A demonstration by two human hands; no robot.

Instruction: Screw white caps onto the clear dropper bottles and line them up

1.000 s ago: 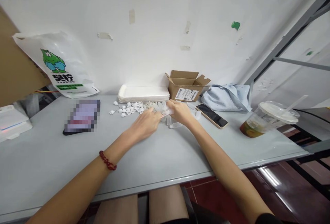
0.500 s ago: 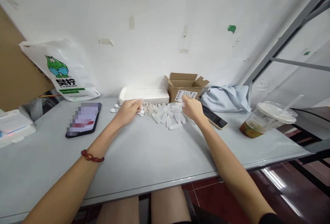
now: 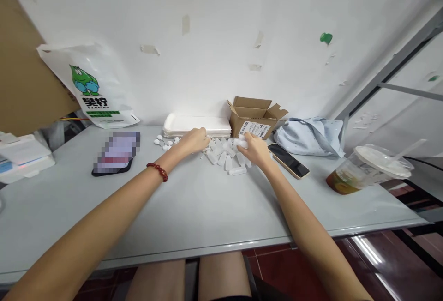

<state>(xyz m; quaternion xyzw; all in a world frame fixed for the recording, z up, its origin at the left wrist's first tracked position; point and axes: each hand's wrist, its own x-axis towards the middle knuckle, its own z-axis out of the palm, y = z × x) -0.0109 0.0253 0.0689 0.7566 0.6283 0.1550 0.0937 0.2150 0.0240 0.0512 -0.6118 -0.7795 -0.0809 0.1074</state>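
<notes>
My left hand [image 3: 194, 141] reaches over small off-white pieces in front of the white trays, its fingers bent down and drawn together. Whatever is between its fingertips is hidden. My right hand [image 3: 256, 149] is closed on a small translucent plastic tube [image 3: 241, 142], held just above the right side of the pile. Similar translucent tubes [image 3: 221, 160] lie heaped on the table between both hands. To the left of my left hand are several small white caps [image 3: 167, 144]. Behind the hands sits a stack of white trays [image 3: 199, 123].
An open cardboard box [image 3: 252, 115] stands behind my right hand. A phone [image 3: 289, 161], a light blue cloth bag [image 3: 308, 135] and a drink cup [image 3: 368, 167] are on the right. On the left are another phone [image 3: 117, 152] and a white plastic bag [image 3: 100, 86].
My left hand has moved right, from beside the white caps to over the small pieces and tubes. My right hand keeps hold of a tube near the box. The view has shifted slightly.
</notes>
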